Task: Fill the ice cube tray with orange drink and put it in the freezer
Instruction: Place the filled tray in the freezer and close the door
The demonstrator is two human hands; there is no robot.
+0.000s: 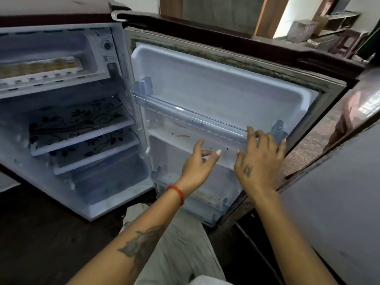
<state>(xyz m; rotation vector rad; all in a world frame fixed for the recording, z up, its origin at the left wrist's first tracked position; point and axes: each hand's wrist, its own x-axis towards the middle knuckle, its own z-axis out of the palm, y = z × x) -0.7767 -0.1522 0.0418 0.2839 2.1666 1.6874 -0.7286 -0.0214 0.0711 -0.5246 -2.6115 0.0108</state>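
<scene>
Both empty, loosely spread hands, left hand (197,161) and right hand (259,159), reach toward the open fridge door (216,83), probably to close it, since the filled ice cube tray (41,67) sits far left in the freezer compartment (61,44).

Glossy white plastic door liner (216,83), clear plastic door rail (191,112), grimy rubber seal (236,56), dark wooden floor (41,233)

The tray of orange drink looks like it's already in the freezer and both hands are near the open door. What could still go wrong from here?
1. The ice cube tray sits near the front of the freezer compartment; shutting the fridge door hard might slosh drink that is likely still liquid.
2. The right hand has fingers on the door shelf rail; pushing there could strain it.
3. The left hand hovers open close to the door and could get pinched.
</scene>
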